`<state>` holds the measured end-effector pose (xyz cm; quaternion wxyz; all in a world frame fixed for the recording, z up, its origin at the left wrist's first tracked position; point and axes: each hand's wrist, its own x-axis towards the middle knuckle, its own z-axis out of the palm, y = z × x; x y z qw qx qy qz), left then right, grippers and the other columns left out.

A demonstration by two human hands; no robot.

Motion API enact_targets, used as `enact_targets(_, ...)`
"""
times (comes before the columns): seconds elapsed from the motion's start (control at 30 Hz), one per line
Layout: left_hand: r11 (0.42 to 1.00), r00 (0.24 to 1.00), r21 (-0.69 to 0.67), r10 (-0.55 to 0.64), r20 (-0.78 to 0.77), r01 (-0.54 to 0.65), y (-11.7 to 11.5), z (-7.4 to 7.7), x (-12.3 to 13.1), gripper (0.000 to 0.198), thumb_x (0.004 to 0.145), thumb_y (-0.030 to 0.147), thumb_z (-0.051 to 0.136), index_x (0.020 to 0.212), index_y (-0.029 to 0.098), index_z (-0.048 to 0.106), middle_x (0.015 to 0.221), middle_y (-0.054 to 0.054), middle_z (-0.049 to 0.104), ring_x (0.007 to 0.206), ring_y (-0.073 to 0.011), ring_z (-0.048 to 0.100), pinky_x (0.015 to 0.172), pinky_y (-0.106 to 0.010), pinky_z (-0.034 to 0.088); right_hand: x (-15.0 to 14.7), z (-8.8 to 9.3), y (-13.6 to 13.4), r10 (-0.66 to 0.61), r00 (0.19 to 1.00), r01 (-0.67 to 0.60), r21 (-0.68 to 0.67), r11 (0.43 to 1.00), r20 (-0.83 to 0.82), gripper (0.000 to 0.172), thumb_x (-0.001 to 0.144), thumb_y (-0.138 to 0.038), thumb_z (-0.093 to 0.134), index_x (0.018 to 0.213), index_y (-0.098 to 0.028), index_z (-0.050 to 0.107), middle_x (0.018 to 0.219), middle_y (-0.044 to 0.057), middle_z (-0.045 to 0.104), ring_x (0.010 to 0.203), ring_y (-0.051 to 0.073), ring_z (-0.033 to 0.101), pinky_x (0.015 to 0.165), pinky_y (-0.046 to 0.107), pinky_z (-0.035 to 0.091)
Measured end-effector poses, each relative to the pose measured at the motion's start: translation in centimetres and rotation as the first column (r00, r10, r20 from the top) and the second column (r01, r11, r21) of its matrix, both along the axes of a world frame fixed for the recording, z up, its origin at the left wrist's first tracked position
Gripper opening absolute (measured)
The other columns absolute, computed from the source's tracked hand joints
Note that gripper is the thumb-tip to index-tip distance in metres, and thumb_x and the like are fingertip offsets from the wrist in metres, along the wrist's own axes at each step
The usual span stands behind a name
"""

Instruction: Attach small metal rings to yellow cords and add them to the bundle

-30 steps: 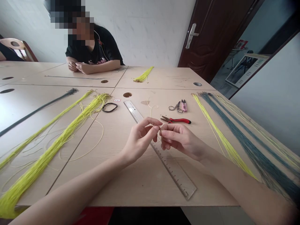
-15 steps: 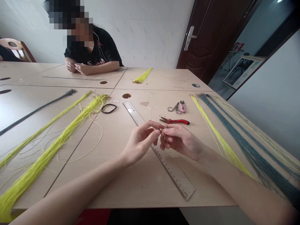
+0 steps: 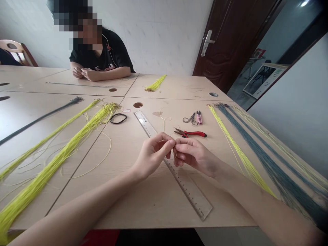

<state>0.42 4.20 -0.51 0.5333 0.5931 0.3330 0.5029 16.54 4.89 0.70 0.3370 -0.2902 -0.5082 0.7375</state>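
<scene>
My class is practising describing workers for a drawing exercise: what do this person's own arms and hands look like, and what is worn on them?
The left hand and right hand are ungloved; no ring, watch or bracelet shows. No sleeve covers either forearm in view.

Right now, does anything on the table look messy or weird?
A little: one pale yellow cord curls away from the straight yellow bundle, and a brownish patch marks the table beside the ruler; maybe a stain, I can't tell.

Soft light, pale glare on the table (image 3: 15, 114) at left, stretched edges.
</scene>
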Motion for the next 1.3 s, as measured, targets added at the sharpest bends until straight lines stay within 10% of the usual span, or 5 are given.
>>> enact_targets(0.4,0.932,0.914,-0.213,0.339,0.221,-0.294,3.4,-0.7,-1.1,0.018,0.079,0.031,0.062,0.074,0.016,0.054,0.062,0.004,0.045,0.050,-0.0056,0.041,0.055,-0.020,0.039,0.5,1.2,-1.2,0.393,0.889,-0.416,0.058,0.908,0.235,0.014,0.084,-0.027,0.062,0.079,-0.014,0.064,0.067,0.000,0.059,0.061,0.009,0.053,0.061,0.020,0.043)
enact_targets(0.67,0.907,0.887,-0.308,0.373,0.272,-0.287,3.9,-1.3,-1.2,0.020,0.074,0.030,0.067,0.075,0.014,0.056,0.070,0.003,0.044,0.051,-0.0044,0.042,0.053,-0.020,0.038,0.3,-1.0,-2.3,0.951,0.219,-0.971,0.139,0.192,0.218,0.025,0.078,-0.023,0.056,0.056,-0.018,0.047,0.057,0.000,0.049,0.050,0.010,0.047,0.049,0.019,0.041)
enact_targets(0.77,0.905,0.885,-0.313,0.376,0.276,-0.287,4.0,-1.2,-1.3,0.019,0.074,0.030,0.067,0.075,0.014,0.056,0.070,0.003,0.044,0.052,-0.0047,0.042,0.052,-0.020,0.037,0.6,-1.0,-2.3,0.961,0.106,-0.988,0.134,0.073,0.256,0.032,0.073,-0.010,0.059,0.046,-0.018,0.044,0.047,-0.003,0.046,0.042,0.009,0.045,0.043,0.018,0.037)
enact_targets(1.03,0.965,0.967,-0.230,0.173,0.187,-0.128,2.4,-0.5,-0.7,0.022,0.079,0.022,0.057,0.060,0.014,0.049,0.055,0.004,0.044,0.053,-0.0071,0.041,0.058,-0.023,0.036,1.6,1.6,-1.1,0.363,0.880,-0.389,0.028,0.921,0.305,0.038,0.082,-0.049,0.060,0.065,-0.015,0.059,0.046,-0.004,0.046,0.034,0.005,0.034,0.034,0.018,0.024)
enact_targets(1.3,0.984,0.996,-0.158,-0.085,-0.021,0.081,1.2,-0.5,-0.6,0.025,0.081,0.024,0.058,0.059,0.013,0.051,0.056,0.002,0.048,0.056,-0.0087,0.042,0.056,-0.024,0.032,0.0,0.8,-0.5,-0.153,0.931,0.086,0.207,0.975,0.332,0.025,0.082,-0.040,0.062,0.077,-0.017,0.052,0.041,-0.010,0.041,0.031,0.005,0.034,0.032,0.015,0.027)
